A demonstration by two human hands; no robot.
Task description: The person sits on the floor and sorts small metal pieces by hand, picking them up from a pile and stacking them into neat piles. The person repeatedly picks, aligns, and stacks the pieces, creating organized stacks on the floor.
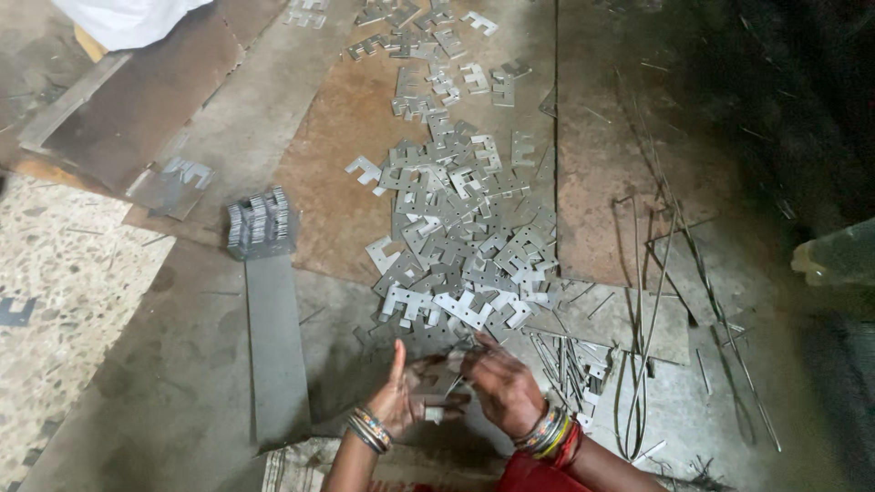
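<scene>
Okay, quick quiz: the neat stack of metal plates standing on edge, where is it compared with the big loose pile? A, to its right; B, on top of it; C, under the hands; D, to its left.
D: the stack of plates stands at the far end of a flat metal strip, left of the loose pile.

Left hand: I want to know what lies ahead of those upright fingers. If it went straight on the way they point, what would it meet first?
Probably the near edge of the pile of flat notched metal plates, just beyond the left hand. Depth is unclear, so it might pass above them.
</scene>
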